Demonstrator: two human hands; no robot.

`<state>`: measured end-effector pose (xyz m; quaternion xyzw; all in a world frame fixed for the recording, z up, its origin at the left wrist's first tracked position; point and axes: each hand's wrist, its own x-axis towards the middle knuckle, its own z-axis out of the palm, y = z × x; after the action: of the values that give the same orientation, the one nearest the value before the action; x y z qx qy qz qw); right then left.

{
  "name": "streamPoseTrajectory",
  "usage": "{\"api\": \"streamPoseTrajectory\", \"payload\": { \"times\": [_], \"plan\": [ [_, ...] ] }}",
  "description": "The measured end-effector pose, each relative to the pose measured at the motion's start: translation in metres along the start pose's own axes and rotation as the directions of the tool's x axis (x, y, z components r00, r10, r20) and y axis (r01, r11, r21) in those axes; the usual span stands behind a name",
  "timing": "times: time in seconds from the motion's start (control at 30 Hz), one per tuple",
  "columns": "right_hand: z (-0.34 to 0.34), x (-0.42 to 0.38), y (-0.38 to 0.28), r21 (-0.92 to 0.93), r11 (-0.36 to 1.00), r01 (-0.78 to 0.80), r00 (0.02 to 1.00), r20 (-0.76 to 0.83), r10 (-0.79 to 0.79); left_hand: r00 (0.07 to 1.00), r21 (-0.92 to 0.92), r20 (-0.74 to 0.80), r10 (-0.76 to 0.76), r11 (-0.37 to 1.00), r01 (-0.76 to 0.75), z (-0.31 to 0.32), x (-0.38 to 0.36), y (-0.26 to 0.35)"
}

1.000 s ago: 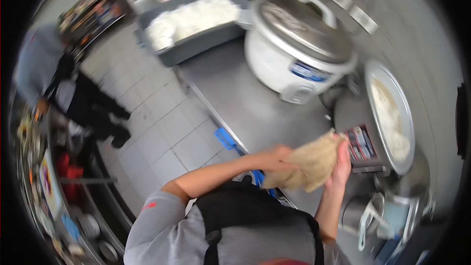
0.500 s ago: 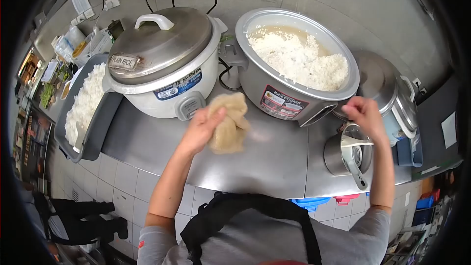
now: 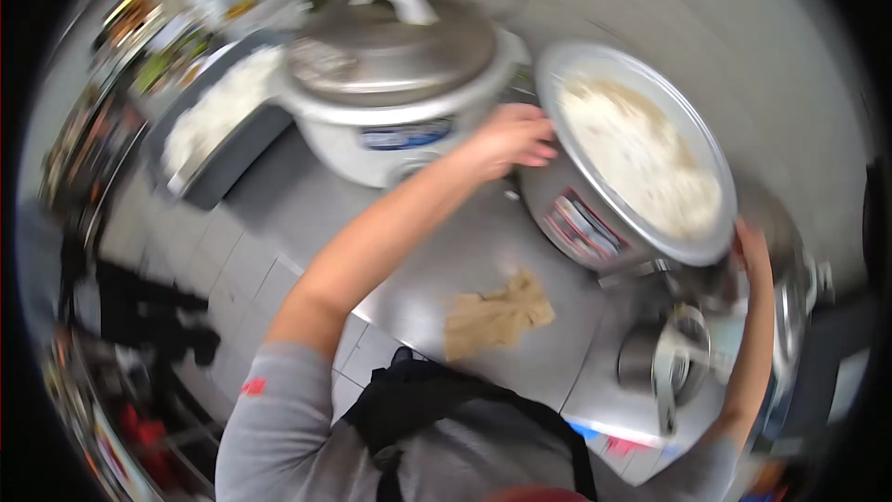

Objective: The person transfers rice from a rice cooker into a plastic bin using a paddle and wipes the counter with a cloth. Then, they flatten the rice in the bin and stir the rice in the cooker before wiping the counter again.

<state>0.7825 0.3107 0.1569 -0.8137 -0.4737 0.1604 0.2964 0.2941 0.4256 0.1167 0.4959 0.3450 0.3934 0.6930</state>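
The open rice cooker (image 3: 574,191), grey with a label on its front, is full of white rice (image 3: 641,158) and some cloudy liquid. At its left side my left hand (image 3: 518,139) is closed around the handle area. My right hand (image 3: 751,246) grips the cooker's opposite side near the rim, its fingers partly hidden and blurred. In front of the cooker, a crumpled tan cloth (image 3: 500,318) lies on the steel counter (image 3: 418,288), touched by neither hand.
A lidded rice cooker (image 3: 390,56) stands to the left, beside a grey tub (image 3: 232,163) of cooked rice. At the right are a metal pot (image 3: 641,358) with utensils and another lidded pot (image 3: 767,214). A person in dark trousers (image 3: 139,307) is at far left.
My left hand has let go of the cloth, now on the counter, and moved to the cooker's left side. My right hand has taken hold of its right side. The view has shifted and blurred.
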Motion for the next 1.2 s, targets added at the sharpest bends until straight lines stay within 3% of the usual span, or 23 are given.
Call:
{"api": "streamPoseTrajectory", "payload": {
  "times": [0.03,0.1,0.13,0.2,0.27,0.37,0.47,0.6,0.7,0.8,0.83,0.87,0.9,0.93,1.03,1.13,1.2],
  "plan": [
    [0.004,0.006,0.001,0.178,0.981,-0.076,0.996,0.063,0.066,1.0,-0.052,-0.007,-0.003,0.999,0.002,-0.001,0.018,0.005],
    [0.004,0.022,0.007,0.284,0.953,-0.102,0.992,0.096,0.078,0.996,-0.034,-0.089,0.028,0.999,-0.031,-0.003,0.051,0.01],
    [0.002,0.047,0.032,0.436,0.889,-0.138,0.985,0.155,0.077,0.993,0.116,-0.118,0.029,0.993,-0.015,-0.002,0.058,0.019],
    [0.005,0.05,0.031,0.53,0.825,-0.195,0.976,0.186,0.111,0.962,0.198,-0.273,0.025,0.98,0.031,0.004,0.075,0.028],
    [0.003,0.049,0.025,0.511,0.815,-0.272,0.961,0.194,0.199,0.961,0.395,-0.274,0.034,0.915,0.081,0.007,0.079,0.041],
    [0.008,0.065,0.041,0.524,0.795,-0.305,0.948,0.244,0.203,0.928,0.548,-0.37,0.043,0.817,0.181,0.014,0.088,0.046],
    [0.009,0.061,0.031,0.493,0.777,-0.391,0.909,0.336,0.245,0.931,0.736,-0.357,0.08,0.637,0.228,0.016,0.084,0.052],
    [0.024,0.043,0.015,0.624,0.698,-0.351,0.936,0.246,0.25,0.89,0.819,-0.338,0.305,0.562,0.118,0.011,0.107,0.032],
    [0.023,0.045,0.02,0.599,0.716,-0.359,0.933,0.238,0.268,0.922,0.837,-0.291,0.257,0.535,0.115,0.008,0.104,0.035],
    [-0.001,0.041,0.022,0.443,0.854,-0.273,0.935,0.33,0.127,0.962,0.811,-0.254,0.102,0.564,0.154,0.005,0.101,0.04],
    [-0.012,0.069,0.047,0.248,0.964,-0.097,0.981,0.185,0.051,0.931,0.84,-0.285,0.228,0.528,0.128,0.005,0.108,0.03],
    [-0.018,0.067,0.044,-0.032,0.994,0.109,0.993,-0.038,-0.11,0.943,0.805,-0.276,0.185,0.58,0.122,0.006,0.105,0.031],
    [-0.028,0.068,0.041,-0.344,0.907,0.243,0.926,-0.197,-0.323,0.953,0.767,-0.266,0.142,0.631,0.12,0.006,0.098,0.036],
    [-0.036,0.06,0.026,-0.638,0.716,0.285,0.791,-0.266,-0.552,0.962,0.722,-0.254,0.096,0.681,0.122,0.006,0.087,0.042],
    [-0.042,0.009,-0.048,-0.526,0.773,0.355,0.788,-0.276,-0.55,0.985,0.813,-0.141,0.104,0.579,0.056,0.015,0.032,0.069],
    [-0.024,-0.053,-0.123,-0.497,0.756,0.426,0.795,-0.194,-0.575,0.888,0.91,-0.005,0.46,0.371,-0.187,0.012,-0.01,0.049],
    [-0.005,-0.083,-0.155,-0.515,0.692,0.506,0.714,-0.199,-0.671,0.829,0.837,0.15,0.539,0.377,-0.396,-0.006,-0.056,0.032]
  ]
}}
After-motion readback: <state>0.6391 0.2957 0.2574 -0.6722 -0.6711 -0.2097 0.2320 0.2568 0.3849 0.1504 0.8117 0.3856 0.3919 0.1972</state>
